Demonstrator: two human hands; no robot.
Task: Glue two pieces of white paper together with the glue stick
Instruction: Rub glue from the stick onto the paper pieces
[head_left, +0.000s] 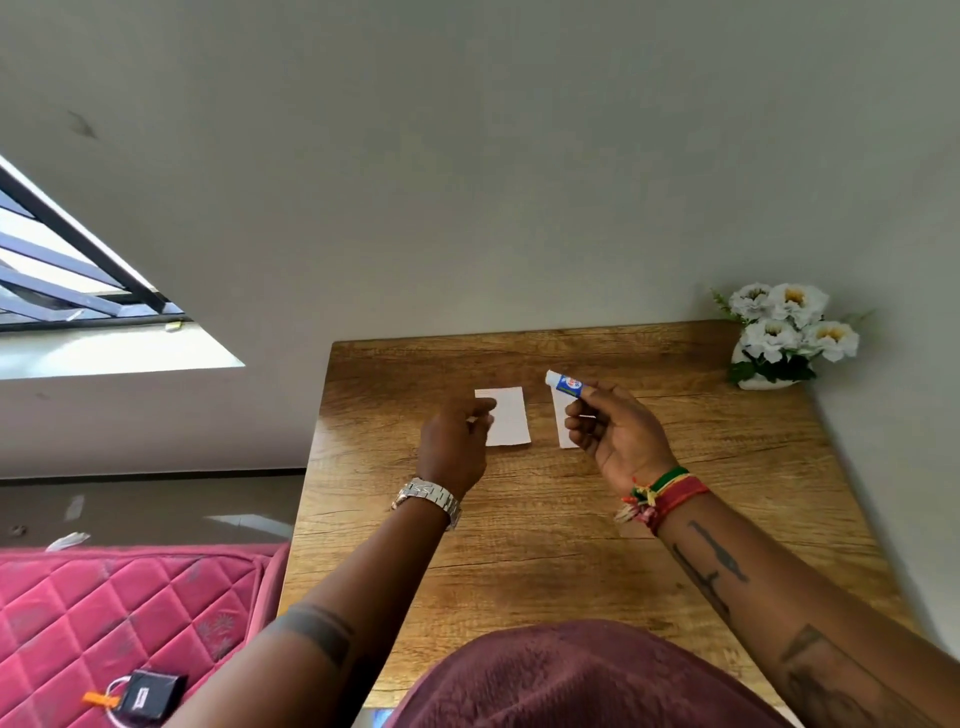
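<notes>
A wooden table (545, 530) with a strong grain is being viewed from above, its far edge set against a plain grey wall (467, 182). At the far right corner, white flowers in a small white pot (784, 338) are being kept close to the wall. To the left, a barred window (67, 270) is being shown over a bright sill, and a red quilted mattress (119, 623) is lying beside the table with a small dark device (148, 696) on it.

Two pieces of white paper are lying flat past the middle of the table, near each other but apart. The left paper (511, 418) is being partly covered by the left hand (452, 447), whose fingers are curled inward above it; whether anything is being pinched there cannot be told. The right paper (563, 423) is being mostly hidden behind the right hand (618, 431), so only a narrow strip is being seen. The glue stick (565, 383) is being gripped by its rear end in the right hand's fingertips and held in the air above that strip (its white end pointing left; whether that end is capped cannot be made out).

A metal watch (428, 499) and a woven bracelet (660, 496) are being worn at the wrists. Bare wood is being left between the papers and the near edge, and to either side of them.
</notes>
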